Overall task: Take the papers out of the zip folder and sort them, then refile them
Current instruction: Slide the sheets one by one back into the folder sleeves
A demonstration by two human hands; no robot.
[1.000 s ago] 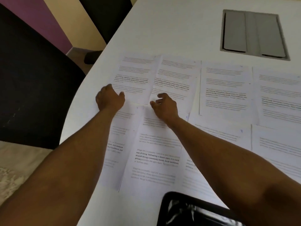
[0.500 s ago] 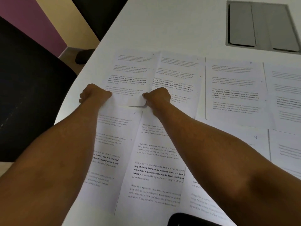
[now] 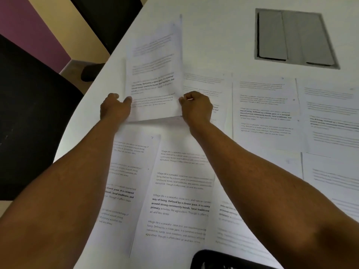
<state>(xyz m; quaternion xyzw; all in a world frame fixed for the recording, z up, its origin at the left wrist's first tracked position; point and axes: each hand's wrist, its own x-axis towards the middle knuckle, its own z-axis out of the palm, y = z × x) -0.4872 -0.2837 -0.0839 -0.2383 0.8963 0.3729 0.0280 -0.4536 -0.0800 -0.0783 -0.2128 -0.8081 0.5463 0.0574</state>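
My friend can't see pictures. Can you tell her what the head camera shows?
Two hands lift one printed sheet off a white table: the left hand and right hand pinch its bottom corners. More printed pages lie in rows around it, near a grey hatch.

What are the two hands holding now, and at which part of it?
A printed sheet, lifted off the table. The left hand pinches its lower left corner, the right hand its lower right corner.

Near sheet [image 3: 174,200] reads "Village life is a peaceful".
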